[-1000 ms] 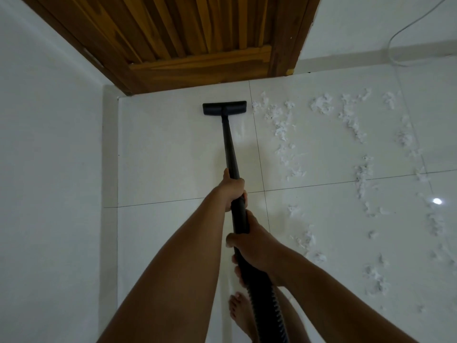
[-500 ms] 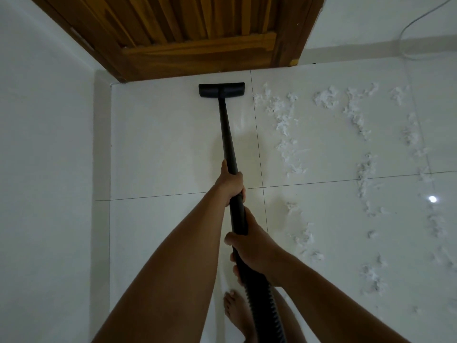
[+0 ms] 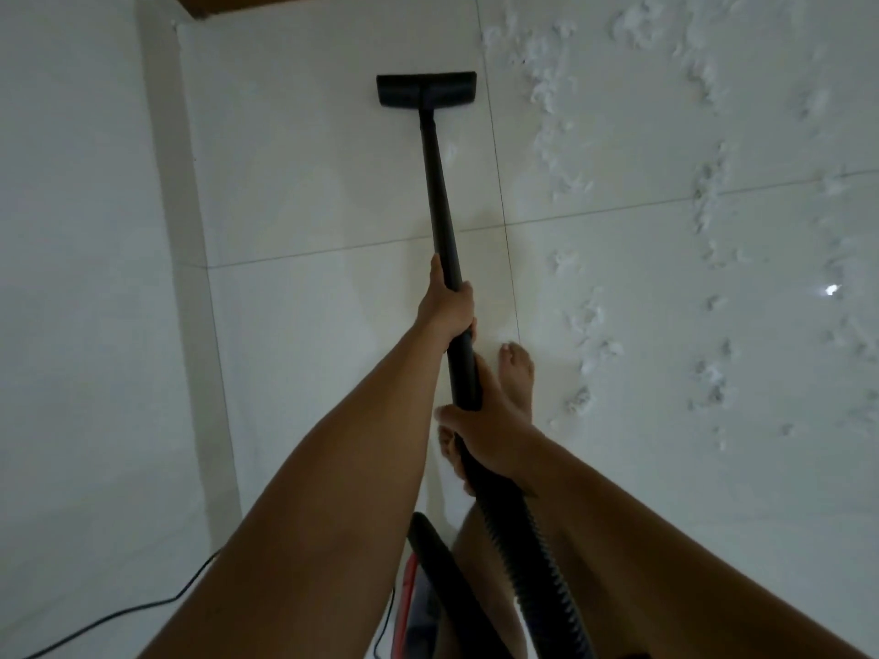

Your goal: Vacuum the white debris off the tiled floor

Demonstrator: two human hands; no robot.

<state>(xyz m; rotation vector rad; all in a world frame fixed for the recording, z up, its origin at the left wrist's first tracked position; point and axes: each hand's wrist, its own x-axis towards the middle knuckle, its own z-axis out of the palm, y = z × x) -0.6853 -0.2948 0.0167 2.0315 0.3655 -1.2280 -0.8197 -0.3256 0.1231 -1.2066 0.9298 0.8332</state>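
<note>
A black vacuum wand (image 3: pixel 440 183) runs from my hands down to its flat floor head (image 3: pixel 426 89), which lies on the white tiled floor (image 3: pixel 309 173). My left hand (image 3: pixel 447 306) grips the wand partway along. Lower down, my right hand (image 3: pixel 485 430) grips the wand where the ribbed black hose (image 3: pixel 528 554) begins. White fluffy debris (image 3: pixel 551 88) lies in scattered rows on the tiles right of the head, apart from it. More debris (image 3: pixel 708 202) trails down the right side.
A white wall (image 3: pixel 81 278) runs along the left. A strip of wooden door (image 3: pixel 204 4) shows at the top left. My bare feet (image 3: pixel 516 373) stand under the hands. The vacuum body (image 3: pixel 423 606) and a black cord (image 3: pixel 119 620) lie at the bottom.
The view has tilted down and the door has nearly left the frame. The floor head has pulled back from the door. The vacuum body and cord have come into view.
</note>
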